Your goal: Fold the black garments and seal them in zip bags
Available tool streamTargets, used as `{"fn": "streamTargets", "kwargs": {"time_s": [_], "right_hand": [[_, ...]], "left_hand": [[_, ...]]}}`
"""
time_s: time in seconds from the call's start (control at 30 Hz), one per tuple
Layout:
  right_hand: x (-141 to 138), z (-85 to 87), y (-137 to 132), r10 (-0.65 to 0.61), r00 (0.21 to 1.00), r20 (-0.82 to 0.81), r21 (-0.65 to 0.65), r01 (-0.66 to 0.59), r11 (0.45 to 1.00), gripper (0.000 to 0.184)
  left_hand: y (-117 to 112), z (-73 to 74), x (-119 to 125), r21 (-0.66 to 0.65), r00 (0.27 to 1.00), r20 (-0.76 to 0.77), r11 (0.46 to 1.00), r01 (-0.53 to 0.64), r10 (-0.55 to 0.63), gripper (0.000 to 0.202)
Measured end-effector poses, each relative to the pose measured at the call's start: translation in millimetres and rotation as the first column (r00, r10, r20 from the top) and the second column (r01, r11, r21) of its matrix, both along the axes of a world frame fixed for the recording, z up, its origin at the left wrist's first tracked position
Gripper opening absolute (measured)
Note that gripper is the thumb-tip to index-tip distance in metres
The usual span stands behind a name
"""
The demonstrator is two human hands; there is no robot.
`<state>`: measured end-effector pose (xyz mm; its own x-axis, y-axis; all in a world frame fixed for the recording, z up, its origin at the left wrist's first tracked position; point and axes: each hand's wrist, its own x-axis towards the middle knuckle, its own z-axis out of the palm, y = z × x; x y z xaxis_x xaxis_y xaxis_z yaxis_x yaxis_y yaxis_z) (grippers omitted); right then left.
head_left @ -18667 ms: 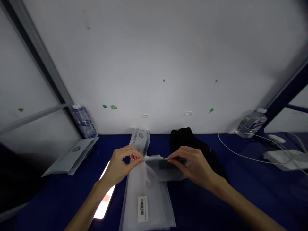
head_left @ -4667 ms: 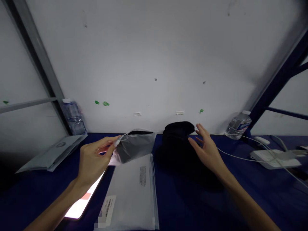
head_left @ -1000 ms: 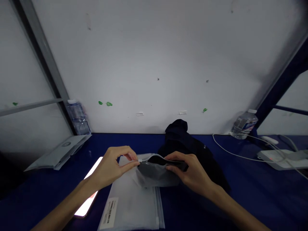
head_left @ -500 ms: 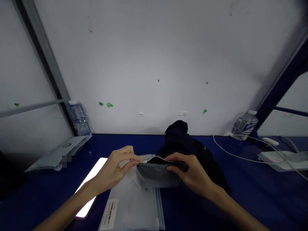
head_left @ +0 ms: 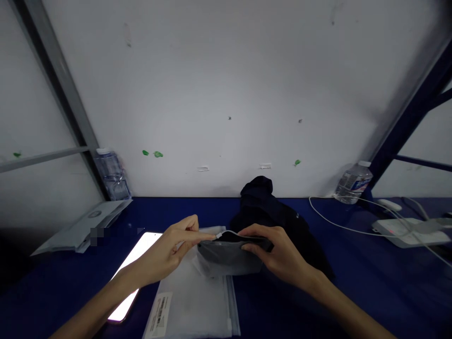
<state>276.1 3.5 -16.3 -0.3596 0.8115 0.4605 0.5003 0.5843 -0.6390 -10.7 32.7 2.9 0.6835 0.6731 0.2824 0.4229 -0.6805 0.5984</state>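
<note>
A small translucent zip bag [head_left: 229, 259] is held up at its top edge, its mouth partly open and dark inside. My left hand [head_left: 173, 247] is closed at the bag's top left, with its fingertips at the white zip slider [head_left: 219, 235]. Thumb and fingers of my right hand [head_left: 271, 245] pinch the top edge near the right end. Beneath the held bag lies a larger frosted zip bag [head_left: 194, 306], flat on the blue table, with a barcode label [head_left: 159, 314] at its lower left.
Left of the bags lies a phone [head_left: 123, 306] with a bright white screen. Behind my right hand is a dark garment [head_left: 261, 202]. Bottles stand at left [head_left: 113, 176] and right [head_left: 353, 183]. Grey packets [head_left: 81, 228], a power strip [head_left: 406, 233] and a white cable [head_left: 332, 223] lie around.
My left hand and the zip slider have moved a little to the right along the bag's top edge. My right hand keeps its grip. The whole view has shifted slightly.
</note>
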Motion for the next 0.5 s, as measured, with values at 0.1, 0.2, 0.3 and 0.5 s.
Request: {"fn": "streamTargets", "kwargs": {"time_s": [0.1,0.2,0.3,0.5], "right_hand": [[0.2,-0.2,0.0,-0.001,1.0,0.019,0.011,0.0,1.0,0.017],[0.9,0.2,0.3,-0.001,1.0,0.022,0.019,0.0,1.0,0.019],[2.0,1.5,0.5,-0.001,1.0,0.015,0.022,0.001,1.0,0.018],[3.7,6.2,-2.1,-0.021,0.999,0.042,0.052,0.019,0.998,0.016]], "left_hand": [[-0.8,0.1,-1.6,-0.017,0.999,-0.035,0.999,0.037,-0.037,0.048],[-1.6,-0.1,-2.0,-0.02,0.998,-0.057,0.999,0.031,-0.032,0.046],[-1.9,0.7,-0.1,0.014,0.998,-0.043,0.999,-0.044,0.044,0.039],[1.9,3.6,3.6,0.09,0.968,0.125,0.969,-0.232,0.22,0.011]]}}
